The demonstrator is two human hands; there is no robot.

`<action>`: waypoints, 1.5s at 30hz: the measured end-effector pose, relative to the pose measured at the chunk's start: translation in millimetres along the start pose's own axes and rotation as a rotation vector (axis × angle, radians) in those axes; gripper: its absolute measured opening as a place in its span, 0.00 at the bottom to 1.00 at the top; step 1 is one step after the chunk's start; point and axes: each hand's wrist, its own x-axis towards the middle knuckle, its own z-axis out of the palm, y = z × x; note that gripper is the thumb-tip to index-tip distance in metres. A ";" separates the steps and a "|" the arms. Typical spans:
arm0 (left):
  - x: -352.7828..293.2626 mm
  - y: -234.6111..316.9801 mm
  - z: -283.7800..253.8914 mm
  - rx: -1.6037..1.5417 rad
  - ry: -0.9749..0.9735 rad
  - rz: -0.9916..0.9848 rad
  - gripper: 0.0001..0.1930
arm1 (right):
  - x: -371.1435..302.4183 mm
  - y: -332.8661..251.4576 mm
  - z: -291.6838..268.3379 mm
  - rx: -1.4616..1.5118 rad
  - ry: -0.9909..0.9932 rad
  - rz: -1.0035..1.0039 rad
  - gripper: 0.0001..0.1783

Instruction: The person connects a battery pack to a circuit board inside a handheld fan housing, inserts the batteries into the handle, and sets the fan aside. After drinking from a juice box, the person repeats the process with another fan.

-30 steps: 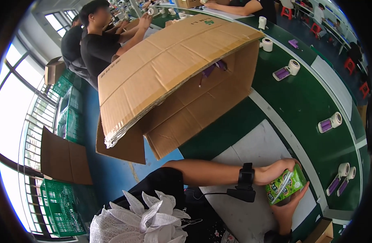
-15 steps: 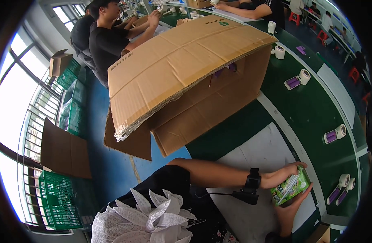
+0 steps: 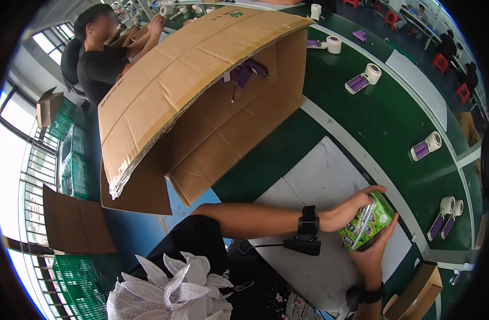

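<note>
Between my two hands is a small green printed drink carton (image 3: 369, 220), tilted, with what looks like a wrapped straw lying across its face. My left hand (image 3: 344, 212) reaches in from the left and closes over its near-left side, fingers at the top edge. From below, my right hand (image 3: 371, 258) wraps its lower right side, fingers along the edge. Both hands are above a grey-white work mat (image 3: 324, 176). A black strap (image 3: 308, 221) with a small black block sits on my left wrist; another dark band (image 3: 361, 296) is on my right.
A large open cardboard box (image 3: 228, 149) stands ahead, with purple wrapped parts (image 3: 245, 74) inside. White round-headed units with purple cells (image 3: 426, 146) lie along the green bench (image 3: 383, 128). A narrow cardboard tray (image 3: 415, 293) is at lower right. A co-worker (image 3: 103, 58) sits beyond the box.
The view has shifted, so the box and bench appear farther left and more of the box's inside shows. Both hands still hold the carton, now slightly higher and farther left in the picture.
</note>
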 end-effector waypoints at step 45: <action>-13.6 24.5 20.1 1.188 -0.192 0.424 0.28 | 3.0 -35.2 -0.8 0.415 0.075 -0.095 0.46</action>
